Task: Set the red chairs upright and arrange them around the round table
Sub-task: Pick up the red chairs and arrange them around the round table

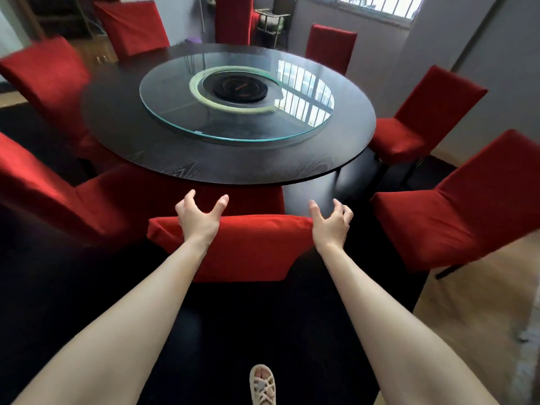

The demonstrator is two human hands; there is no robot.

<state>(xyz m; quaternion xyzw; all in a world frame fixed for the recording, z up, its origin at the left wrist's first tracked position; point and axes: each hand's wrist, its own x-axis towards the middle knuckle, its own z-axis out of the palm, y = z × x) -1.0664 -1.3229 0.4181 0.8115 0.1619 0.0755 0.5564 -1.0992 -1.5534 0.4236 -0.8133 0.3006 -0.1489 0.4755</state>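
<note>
A red-covered chair point(251, 247) stands upright right in front of me, its seat tucked under the round dark table point(122, 135). My left hand point(198, 216) hovers over the top left of its backrest, fingers spread and holding nothing. My right hand point(331, 222) hovers at the backrest's right corner, fingers loosely curled, also empty. Several more red chairs stand upright around the table: one at near left point(58, 197), one at near right point(455, 211), one at far right point(423, 118).
A glass turntable point(169, 92) with a black hotplate point(235, 89) in its middle lies on the table. A dark rug point(248, 325) covers the floor under me; my sandalled foot point(262, 384) stands on it. Wood floor point(473, 311) shows at right.
</note>
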